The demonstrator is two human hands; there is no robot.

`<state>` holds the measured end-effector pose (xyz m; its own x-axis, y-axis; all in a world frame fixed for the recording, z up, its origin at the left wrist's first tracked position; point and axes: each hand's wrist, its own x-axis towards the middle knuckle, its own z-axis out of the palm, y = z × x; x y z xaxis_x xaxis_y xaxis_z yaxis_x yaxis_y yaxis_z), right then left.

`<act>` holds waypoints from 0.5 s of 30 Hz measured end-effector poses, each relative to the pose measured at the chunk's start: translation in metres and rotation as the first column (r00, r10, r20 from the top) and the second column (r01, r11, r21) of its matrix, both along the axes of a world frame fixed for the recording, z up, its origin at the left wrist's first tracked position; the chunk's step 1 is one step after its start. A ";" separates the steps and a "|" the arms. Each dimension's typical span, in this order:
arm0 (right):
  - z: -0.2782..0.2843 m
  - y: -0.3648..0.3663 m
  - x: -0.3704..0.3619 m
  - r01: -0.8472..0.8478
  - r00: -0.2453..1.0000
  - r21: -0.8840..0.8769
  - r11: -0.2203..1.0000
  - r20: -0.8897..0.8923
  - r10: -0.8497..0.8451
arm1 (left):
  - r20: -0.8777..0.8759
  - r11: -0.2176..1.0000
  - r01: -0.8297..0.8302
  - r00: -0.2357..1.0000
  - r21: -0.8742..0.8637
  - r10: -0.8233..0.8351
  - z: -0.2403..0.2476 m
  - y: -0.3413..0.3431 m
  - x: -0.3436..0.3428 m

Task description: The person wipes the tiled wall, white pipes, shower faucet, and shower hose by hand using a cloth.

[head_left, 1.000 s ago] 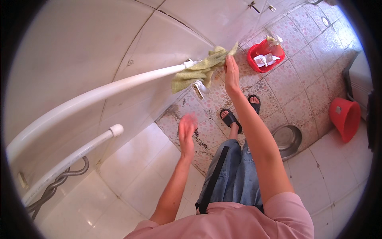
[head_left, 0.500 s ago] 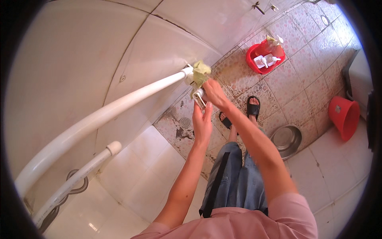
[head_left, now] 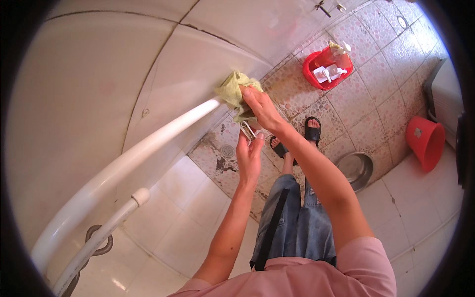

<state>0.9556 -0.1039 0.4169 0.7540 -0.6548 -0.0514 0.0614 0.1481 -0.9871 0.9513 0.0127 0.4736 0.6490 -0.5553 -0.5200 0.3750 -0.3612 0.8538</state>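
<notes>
My right hand (head_left: 263, 110) is closed on a yellow-green cleaning cloth (head_left: 230, 90), pressed over the far end of a thick white pipe (head_left: 148, 136) that runs along the tiled wall. Part of the cloth hangs down past my fingers and hides the pipe's end fitting. Just below, my left hand (head_left: 249, 163) grips a small white slotted fitting (head_left: 247, 130) between thumb and fingers. Whether this piece is joined to the pipe cannot be seen behind the cloth.
A red basket (head_left: 307, 74) with white pump bottles stands on the patterned floor. Farther right are a steel basin (head_left: 368, 171) and a red bucket (head_left: 420, 143). At lower left, a thinner white pipe (head_left: 99, 235) and a grey flexible hose (head_left: 103, 250) run near the wall. A floor drain (head_left: 227, 150) lies below my hands.
My right hand has lifted slightly and spread the cloth over the pipe's end, hiding the fitting there. My left hand keeps its hold on the slotted fitting, a little lower.
</notes>
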 end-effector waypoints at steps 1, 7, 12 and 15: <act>-0.002 -0.004 0.000 -0.093 0.992 0.117 0.989 -0.079 0.102 | 0.003 1.000 0.001 1.000 -0.001 -0.001 0.000 -0.001 0.000; -0.007 0.004 0.008 -0.010 0.994 0.120 0.993 -0.105 0.022 | 0.085 1.000 -0.017 0.996 -0.007 0.018 0.000 -0.003 -0.004; 0.009 0.006 0.008 0.046 0.958 0.117 0.992 -0.286 -0.011 | 0.100 0.992 0.029 0.994 0.127 -0.041 -0.001 -0.005 -0.002; 0.014 0.013 -0.002 0.047 0.984 0.093 0.995 -0.177 -0.030 | 0.103 0.995 -0.018 0.995 0.095 0.008 -0.007 0.005 -0.001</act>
<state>0.9533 -0.0912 0.4311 0.7019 -0.6690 -0.2446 -0.1038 0.2436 -0.9643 0.9504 0.0175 0.4668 0.7084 -0.4974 -0.5008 0.2929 -0.4383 0.8497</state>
